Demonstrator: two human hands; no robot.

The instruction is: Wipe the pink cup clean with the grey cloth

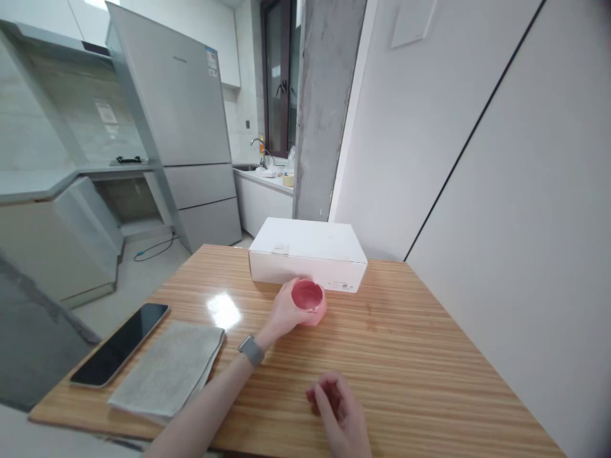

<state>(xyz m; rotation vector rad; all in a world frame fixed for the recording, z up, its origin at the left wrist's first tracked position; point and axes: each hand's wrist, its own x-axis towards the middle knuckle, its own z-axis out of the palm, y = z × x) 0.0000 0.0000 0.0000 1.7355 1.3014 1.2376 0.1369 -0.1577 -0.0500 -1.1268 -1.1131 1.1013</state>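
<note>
- Two bare hands over a wood-grained table [429, 356]: the left hand [285, 310] is curved around the side of a pink bowl [308, 296], thumb along its near rim, other fingers largely hidden; the right hand [341, 413] is half curled near the front edge, thumb and fingers apart, with no object visible in it.
- Position of the bowl: directly in front of a white box [308, 254], mouth upward and facing the viewer. Whether its base rests fully on the table, or its far side touches the box, cannot be told.
- Principal hazard (judged): a one-sided grip at the rim could let the bowl twist or slip, since the right hand gives no support.
- Second hazard (judged): a push away from the body could knock the bowl against the box, which blocks the far side.
- Third hazard (judged): a leftward sweep of the left forearm, which bears a grey-banded watch [251, 351], could drag the folded grey cloth [174, 366] and nudge the phone [121, 346] lying beyond it, close to the table's left edge.
- Surroundings: a white wall [515, 210] bounds the right side; a refrigerator [176, 108] stands beyond the table, well apart from the hands. The table's right half offers the least obstruction.
</note>
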